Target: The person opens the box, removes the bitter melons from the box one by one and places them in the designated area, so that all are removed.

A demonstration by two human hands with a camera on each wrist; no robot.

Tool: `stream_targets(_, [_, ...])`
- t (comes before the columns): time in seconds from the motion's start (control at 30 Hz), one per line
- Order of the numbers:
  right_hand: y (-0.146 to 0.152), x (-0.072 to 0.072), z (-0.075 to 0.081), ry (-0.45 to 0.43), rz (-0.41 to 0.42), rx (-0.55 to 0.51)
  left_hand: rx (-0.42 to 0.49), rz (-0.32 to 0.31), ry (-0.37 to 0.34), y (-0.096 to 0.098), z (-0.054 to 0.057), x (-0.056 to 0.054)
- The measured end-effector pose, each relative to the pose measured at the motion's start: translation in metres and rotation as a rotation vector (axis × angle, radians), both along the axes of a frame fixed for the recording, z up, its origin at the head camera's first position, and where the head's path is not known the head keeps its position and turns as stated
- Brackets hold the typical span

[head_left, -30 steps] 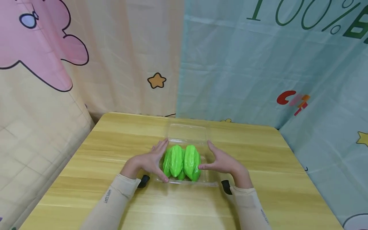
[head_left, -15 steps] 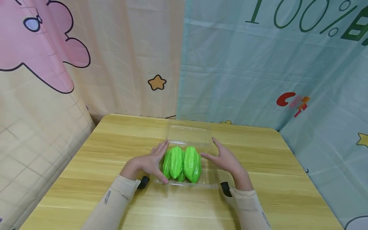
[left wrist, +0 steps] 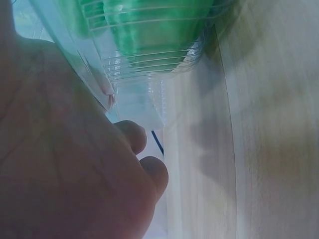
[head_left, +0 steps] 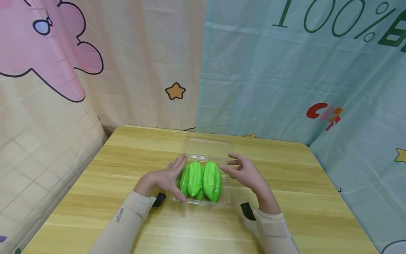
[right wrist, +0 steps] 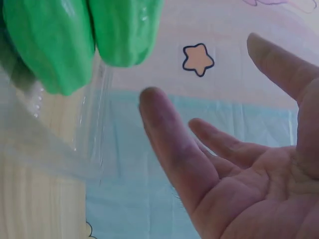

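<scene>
Just below the frame's centre we see the green ridged fruits point(head_left: 194, 179) in the clear box point(head_left: 226, 188), unmoved. The left hand point(head_left: 165, 178), spread wide, touches the box's left edge; the right hand point(head_left: 248, 173), holding nothing, has drawn its fingers nearer its thumb.

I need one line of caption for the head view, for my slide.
Left hand spans the left side of an open clear clamshell box of ridged green fruits; right hand hovers opposite.
</scene>
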State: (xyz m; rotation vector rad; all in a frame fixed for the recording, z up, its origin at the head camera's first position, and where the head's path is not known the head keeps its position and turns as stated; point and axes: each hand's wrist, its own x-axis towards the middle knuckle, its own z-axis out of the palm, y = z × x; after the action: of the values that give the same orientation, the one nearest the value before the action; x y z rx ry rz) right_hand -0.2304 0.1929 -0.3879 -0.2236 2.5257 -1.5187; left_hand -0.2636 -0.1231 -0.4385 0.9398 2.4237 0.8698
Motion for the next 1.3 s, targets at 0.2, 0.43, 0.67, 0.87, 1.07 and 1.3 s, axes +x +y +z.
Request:
stream_targets(0.2, [-0.014, 0.005, -0.001, -0.127, 0.096, -0.044, -0.013, -0.004, 0.004, 0.001, 0.0, -0.003])
stream_targets(0.43, [-0.027, 0.005, -0.013, -0.163, 0.109, -0.029, -0.016, 0.001, 0.009, 0.002, -0.003, -0.004])
stream_targets(0.67, [-0.032, 0.003, -0.019, -0.173, 0.075, -0.034, -0.028, -0.005, 0.008, 0.004, 0.0, -0.005])
stream_targets(0.87, [-0.036, 0.0, -0.024, -0.139, 0.019, -0.013, -0.036, -0.01, 0.018, 0.006, 0.003, -0.005])
stream_targets(1.07, [-0.041, 0.0, -0.028, -0.076, -0.004, 0.071, -0.035, 0.0, 0.006, 0.006, 0.002, -0.003])
stream_targets(1.3, [-0.046, 0.002, -0.027, -0.017, 0.009, 0.138, -0.035, 0.011, 0.001, 0.003, -0.001, -0.004])
